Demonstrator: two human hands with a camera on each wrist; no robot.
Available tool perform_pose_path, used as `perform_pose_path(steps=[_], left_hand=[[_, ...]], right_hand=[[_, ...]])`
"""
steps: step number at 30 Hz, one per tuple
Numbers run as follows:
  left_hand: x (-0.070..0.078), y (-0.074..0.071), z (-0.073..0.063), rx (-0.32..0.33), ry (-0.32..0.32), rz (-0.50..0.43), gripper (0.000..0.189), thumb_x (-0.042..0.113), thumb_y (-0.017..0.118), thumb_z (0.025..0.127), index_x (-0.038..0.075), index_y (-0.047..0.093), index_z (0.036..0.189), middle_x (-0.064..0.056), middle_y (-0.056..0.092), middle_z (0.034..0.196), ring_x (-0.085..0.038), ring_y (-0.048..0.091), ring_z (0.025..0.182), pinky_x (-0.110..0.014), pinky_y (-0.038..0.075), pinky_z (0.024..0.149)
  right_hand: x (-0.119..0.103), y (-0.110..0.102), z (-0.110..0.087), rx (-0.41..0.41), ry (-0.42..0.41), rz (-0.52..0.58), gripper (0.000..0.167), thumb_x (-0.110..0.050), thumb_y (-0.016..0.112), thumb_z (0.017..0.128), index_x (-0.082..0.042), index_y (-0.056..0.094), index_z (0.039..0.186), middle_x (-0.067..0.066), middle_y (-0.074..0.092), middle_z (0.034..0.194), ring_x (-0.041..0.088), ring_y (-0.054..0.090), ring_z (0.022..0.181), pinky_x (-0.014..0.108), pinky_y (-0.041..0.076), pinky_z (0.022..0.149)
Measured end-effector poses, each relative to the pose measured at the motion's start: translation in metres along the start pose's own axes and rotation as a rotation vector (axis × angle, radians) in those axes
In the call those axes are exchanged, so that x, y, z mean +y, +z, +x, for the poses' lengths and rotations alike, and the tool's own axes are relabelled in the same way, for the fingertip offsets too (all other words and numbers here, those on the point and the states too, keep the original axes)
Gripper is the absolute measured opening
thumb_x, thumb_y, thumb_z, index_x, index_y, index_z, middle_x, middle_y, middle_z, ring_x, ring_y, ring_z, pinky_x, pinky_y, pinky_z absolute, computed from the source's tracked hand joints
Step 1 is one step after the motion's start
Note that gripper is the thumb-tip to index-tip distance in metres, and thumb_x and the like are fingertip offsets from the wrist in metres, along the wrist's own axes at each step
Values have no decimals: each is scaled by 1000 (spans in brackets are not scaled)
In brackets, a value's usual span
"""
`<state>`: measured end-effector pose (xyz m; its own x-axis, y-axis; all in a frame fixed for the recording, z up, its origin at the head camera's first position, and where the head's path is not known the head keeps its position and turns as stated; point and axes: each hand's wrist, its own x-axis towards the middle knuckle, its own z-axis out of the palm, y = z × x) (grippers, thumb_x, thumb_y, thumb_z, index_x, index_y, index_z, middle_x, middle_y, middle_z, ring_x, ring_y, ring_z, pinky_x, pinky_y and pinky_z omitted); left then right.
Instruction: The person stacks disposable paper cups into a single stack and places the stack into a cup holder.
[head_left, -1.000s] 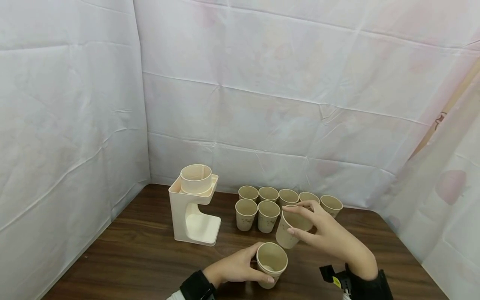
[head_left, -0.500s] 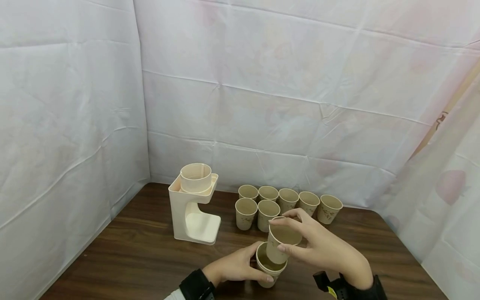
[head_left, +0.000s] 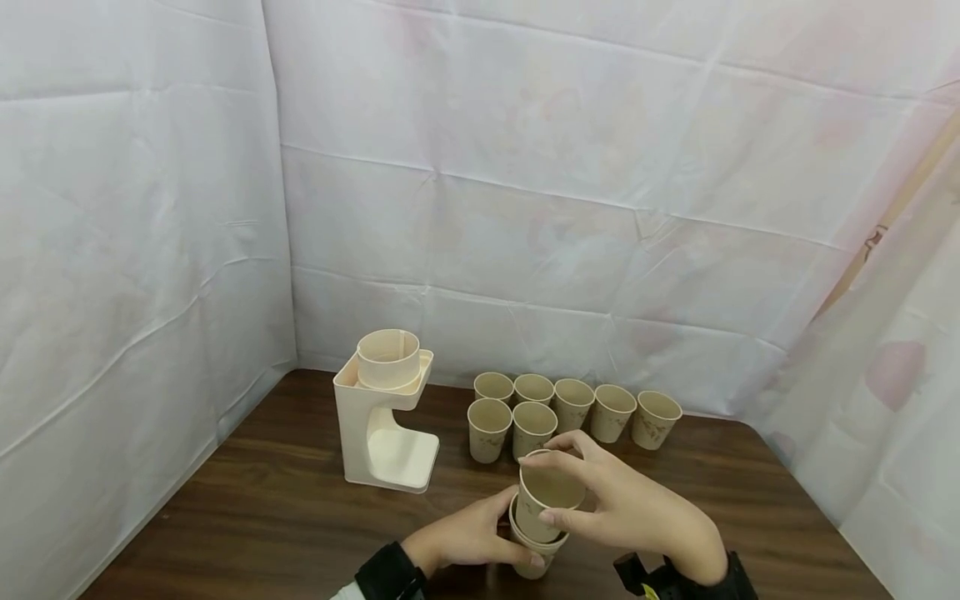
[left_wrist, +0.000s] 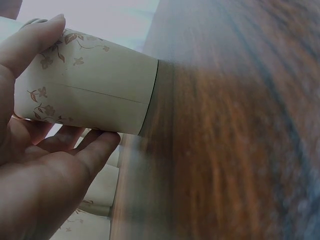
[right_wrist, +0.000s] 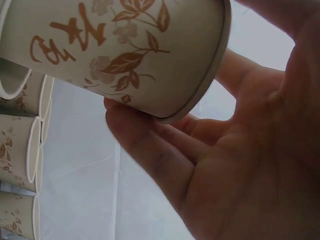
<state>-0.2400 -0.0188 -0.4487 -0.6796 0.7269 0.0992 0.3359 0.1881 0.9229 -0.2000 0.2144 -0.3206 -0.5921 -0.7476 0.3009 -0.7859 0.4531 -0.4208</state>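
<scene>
Near the table's front, my left hand [head_left: 474,532] grips a nested stack of paper cups [head_left: 537,554] from its left side. In the left wrist view the outer cup [left_wrist: 100,80], printed with brown flowers, sits between thumb and fingers. With my right hand [head_left: 622,504] I hold another paper cup [head_left: 551,492] by its rim, its lower part inside the mouth of the stack. The right wrist view shows that cup's wall [right_wrist: 135,55] with brown leaves and lettering, fingers curled beneath it.
Several upright paper cups [head_left: 487,433] stand in two rows at the back of the brown wooden table [head_left: 285,517]. A cream cup-like part [head_left: 388,358] sits on top of a cream stand [head_left: 360,433] to the left. White cloth [head_left: 525,167] hangs behind.
My right hand has carried its cup left and toward me, over the stack and into its mouth. The left hand has stayed round the stack.
</scene>
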Motion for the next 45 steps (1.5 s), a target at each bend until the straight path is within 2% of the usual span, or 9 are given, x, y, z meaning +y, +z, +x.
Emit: perform_pose_path(steps=[4, 8, 16, 19, 23, 31, 38, 45], left_hand=[[0, 0, 1, -5, -10, -7, 72, 32, 80, 85, 31, 41, 146, 16, 59, 125, -5, 52, 120, -31, 39, 103], [0, 0, 1, 5, -10, 0, 77, 34, 81, 84, 32, 39, 149, 16, 58, 127, -5, 51, 120, -29, 39, 102], [0, 2, 0, -6, 20, -26, 73, 30, 80, 85, 27, 41, 147, 13, 58, 128, -6, 51, 122, -28, 38, 103], [0, 2, -1, -11, 11, -37, 74, 29, 80, 85, 23, 40, 148, 12, 58, 128, -7, 52, 121, -27, 39, 101], [0, 2, -2, -20, 3, -57, 70, 29, 80, 86, 24, 43, 145, 9, 58, 130, -9, 53, 121, -26, 40, 101], [0, 0, -4, -13, -25, -9, 70, 38, 80, 86, 32, 42, 145, 15, 56, 134, -7, 49, 126, -28, 38, 103], [5, -2, -5, -8, -24, -16, 66, 32, 80, 87, 28, 44, 143, 13, 57, 133, -8, 51, 125, -27, 40, 101], [4, -2, -5, -13, -24, -32, 65, 30, 79, 87, 27, 45, 142, 12, 57, 132, -9, 51, 125, -27, 40, 102]], right_hand=[[3, 3, 2, -47, 44, 34, 47, -37, 67, 98, -29, 53, 142, 4, 45, 132, 5, 59, 86, 24, 53, 69], [5, 7, 3, -71, 55, 12, 47, -40, 68, 97, -30, 54, 141, 0, 45, 130, 9, 59, 92, 27, 53, 75], [6, 14, 3, -142, 117, 39, 54, -41, 71, 94, -31, 51, 143, 0, 45, 130, 2, 57, 72, 27, 52, 73], [8, 17, 3, -152, 125, 6, 57, -42, 73, 92, -31, 51, 144, -1, 47, 128, 6, 60, 85, 30, 52, 78], [9, 21, 4, -164, 143, -54, 60, -44, 77, 88, -31, 53, 142, -5, 48, 126, 12, 57, 108, 34, 51, 88], [13, 25, 9, -201, 175, -42, 65, -40, 84, 80, -25, 57, 138, -5, 50, 124, 12, 57, 110, 33, 50, 91], [16, 27, 9, -213, 207, -50, 70, -42, 87, 75, -27, 57, 137, -7, 49, 125, 11, 56, 110, 34, 50, 91], [16, 27, 10, -219, 214, -44, 69, -41, 87, 76, -27, 57, 136, -7, 50, 125, 11, 55, 110, 34, 50, 90]])
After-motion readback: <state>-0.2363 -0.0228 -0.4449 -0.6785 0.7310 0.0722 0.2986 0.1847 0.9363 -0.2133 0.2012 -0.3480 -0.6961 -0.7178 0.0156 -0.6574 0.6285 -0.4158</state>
